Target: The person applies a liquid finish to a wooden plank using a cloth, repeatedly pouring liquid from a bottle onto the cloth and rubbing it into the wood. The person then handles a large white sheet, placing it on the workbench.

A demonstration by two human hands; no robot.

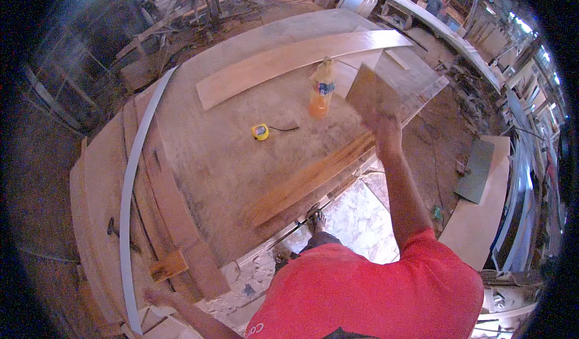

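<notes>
standing near panel (pixel 375 92) in right hand (pixel 381 122): bottle (pixel 322 92)

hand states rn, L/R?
Left hand: near the long pale strip, no object visible in it; too blurred to tell open or closed.
Right hand: closed on the brown rectangular board by its near edge.

The worktop (pixel 217 176) supports a bottle (pixel 322 92); left of it, a yellow tape measure (pixel 260 132); beyond it, a long board (pixel 259 74).

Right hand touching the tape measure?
No, the yellow tape measure lies on the tabletop, well clear of the right hand.
</notes>
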